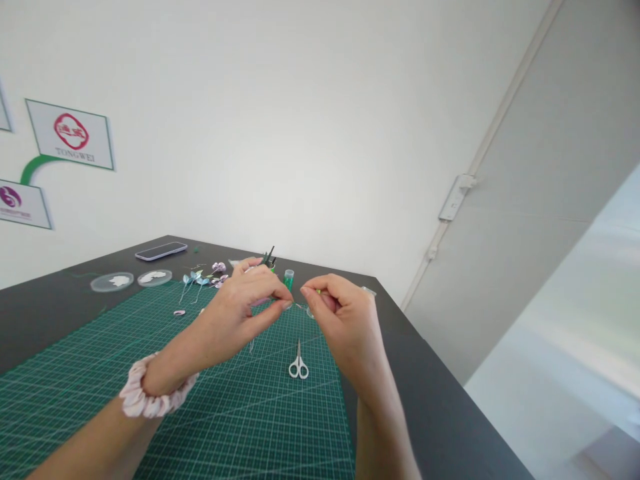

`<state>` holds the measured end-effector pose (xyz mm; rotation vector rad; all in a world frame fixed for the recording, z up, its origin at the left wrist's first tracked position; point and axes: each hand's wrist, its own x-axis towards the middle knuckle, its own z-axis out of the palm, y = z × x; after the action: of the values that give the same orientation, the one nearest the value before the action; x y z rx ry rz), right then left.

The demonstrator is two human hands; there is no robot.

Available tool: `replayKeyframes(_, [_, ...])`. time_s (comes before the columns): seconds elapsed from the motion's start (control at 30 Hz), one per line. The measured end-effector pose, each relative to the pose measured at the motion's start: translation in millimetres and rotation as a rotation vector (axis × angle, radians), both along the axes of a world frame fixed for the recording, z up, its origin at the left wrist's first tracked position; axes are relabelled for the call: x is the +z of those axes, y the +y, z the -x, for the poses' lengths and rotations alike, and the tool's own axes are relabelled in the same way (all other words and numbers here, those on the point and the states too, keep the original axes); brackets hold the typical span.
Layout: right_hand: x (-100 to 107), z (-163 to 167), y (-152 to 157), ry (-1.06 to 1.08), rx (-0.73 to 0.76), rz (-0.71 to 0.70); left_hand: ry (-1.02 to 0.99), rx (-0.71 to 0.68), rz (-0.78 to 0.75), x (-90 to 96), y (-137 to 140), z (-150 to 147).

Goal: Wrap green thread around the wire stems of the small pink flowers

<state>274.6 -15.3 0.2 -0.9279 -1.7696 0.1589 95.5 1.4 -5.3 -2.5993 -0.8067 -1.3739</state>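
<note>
My left hand (250, 297) is closed in a pinch, thumb against forefinger, over the far part of a green cutting mat (240, 420). Close by on the right, my right hand (345, 317) pinches too, its fingertips facing the left ones across a small gap. A thin strand seems to run at the fingertips, too fine to name. Below the hands, small white scissors (299, 368) lie on the mat, blades pointing away. Just behind the fingertips stands a clear tube with green contents (289, 280). Blue flowers (196, 278) and purple flowers (219, 268) on thin stems lie left of my left hand.
Two shallow round dishes (95, 283) with white pieces sit on the black table (45, 300) at the left. A phone (161, 251) lies behind them. Dark-handled tools (270, 256) stand partly hidden behind my left hand. A white wall (310, 133) closes off the back.
</note>
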Motion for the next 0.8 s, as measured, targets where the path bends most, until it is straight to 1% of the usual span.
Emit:
replayKeyframes(0.2, [0.7, -1.4, 10.3, 0.095, 0.155, 0.204, -0.057, -0.076, 0.061, -0.5, -0.7, -6.0])
replayKeyframes(0.37, [3.4, -1.2, 12.2, 0.121, 0.251, 0.281, -0.16, -0.091, 0.066, -0.4, -3.0, -5.5])
replayKeyframes(0.5, [1.5, 2.8, 14.4, 0.135, 0.341, 0.359, -0.237, -0.058, 0.093, 1.5, -4.4, -3.7])
replayKeyframes(0.63, [-1.2, 7.7, 14.7, 0.117, 0.389, 0.365, -0.283, 0.02, 0.067, 2.4, -3.3, -2.9])
replayKeyframes(0.73, [-1.5, 8.7, 11.9, 0.09, 0.393, 0.375, -0.27, 0.082, 0.025, 0.6, -0.4, -4.3])
replayKeyframes(0.8, [-1.3, 8.6, 9.0, 0.068, 0.35, 0.365, -0.252, 0.121, -0.02, -1.4, 1.9, -5.7])
